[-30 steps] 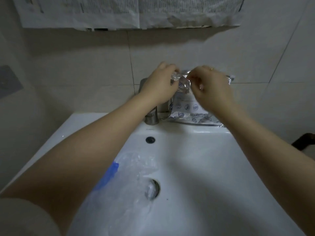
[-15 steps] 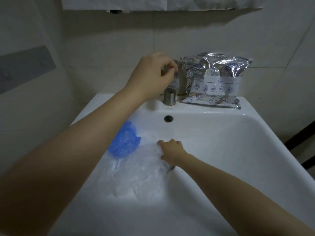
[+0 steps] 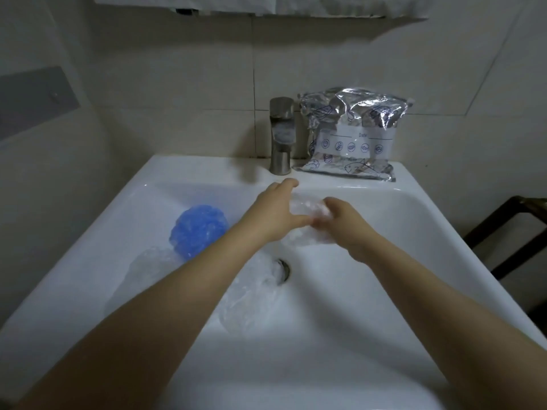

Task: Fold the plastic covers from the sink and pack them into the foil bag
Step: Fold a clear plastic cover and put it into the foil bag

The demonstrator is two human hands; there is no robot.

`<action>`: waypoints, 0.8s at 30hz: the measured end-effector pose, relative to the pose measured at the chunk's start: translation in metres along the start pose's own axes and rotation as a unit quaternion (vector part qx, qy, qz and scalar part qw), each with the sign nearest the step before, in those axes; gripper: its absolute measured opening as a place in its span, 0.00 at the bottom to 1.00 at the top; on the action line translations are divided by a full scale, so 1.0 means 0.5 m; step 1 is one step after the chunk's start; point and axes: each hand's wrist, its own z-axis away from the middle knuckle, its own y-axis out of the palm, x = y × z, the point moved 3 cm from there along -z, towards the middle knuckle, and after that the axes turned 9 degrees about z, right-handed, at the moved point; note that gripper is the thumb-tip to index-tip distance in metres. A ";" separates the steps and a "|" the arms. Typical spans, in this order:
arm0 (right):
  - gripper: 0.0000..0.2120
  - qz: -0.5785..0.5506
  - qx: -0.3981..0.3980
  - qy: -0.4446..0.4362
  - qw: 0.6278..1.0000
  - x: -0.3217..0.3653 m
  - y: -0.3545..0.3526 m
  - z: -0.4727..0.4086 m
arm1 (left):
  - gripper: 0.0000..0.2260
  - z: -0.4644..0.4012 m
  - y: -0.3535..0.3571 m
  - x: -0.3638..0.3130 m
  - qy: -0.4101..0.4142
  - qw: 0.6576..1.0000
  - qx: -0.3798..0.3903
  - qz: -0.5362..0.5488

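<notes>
Behind, white sink (image 3: 370, 291) meets beige tiled wall (image 3: 177, 84).

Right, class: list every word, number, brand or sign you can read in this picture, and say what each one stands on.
"Date": on the white label strip of the foil bag, beside blank writing lines.
Row of small round food icons on the same strip: signs only, no words legible.
Printed fish and seafood drawings on the foil: pictures, no readable text.
Paper sheets along the top of the wall: print too small and blurred to read.
</notes>
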 end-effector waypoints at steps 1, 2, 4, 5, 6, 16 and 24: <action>0.08 -0.051 0.011 0.005 0.999 -0.001 -0.006 0.004 | 0.31 -0.001 0.009 0.012 -0.026 1.000 -0.011 0.011; 0.06 -0.097 0.022 0.007 0.995 0.004 -0.013 0.010 | 0.28 -0.002 0.015 0.021 -0.047 0.998 -0.024 0.023; 0.04 -0.146 0.030 0.003 0.989 0.020 -0.029 0.020 | 0.16 -0.002 0.019 0.029 -0.069 0.996 -0.039 0.033; 0.03 -0.152 0.033 0.005 0.988 0.026 -0.037 0.021 | 0.12 -0.002 0.019 0.032 -0.073 0.996 -0.038 0.039; 0.02 -0.153 0.041 0.014 0.987 0.029 -0.045 0.024 | 0.10 0.000 0.019 0.038 -0.077 0.994 -0.037 0.062; 0.19 -0.120 0.109 0.111 0.980 -0.003 -0.071 0.061 | 0.08 0.033 -0.009 0.076 -0.207 0.852 -0.090 0.472; 0.15 0.213 -0.159 -0.270 0.925 0.052 -0.042 0.083 | 0.09 0.037 -0.002 0.063 -0.243 0.838 -0.106 0.477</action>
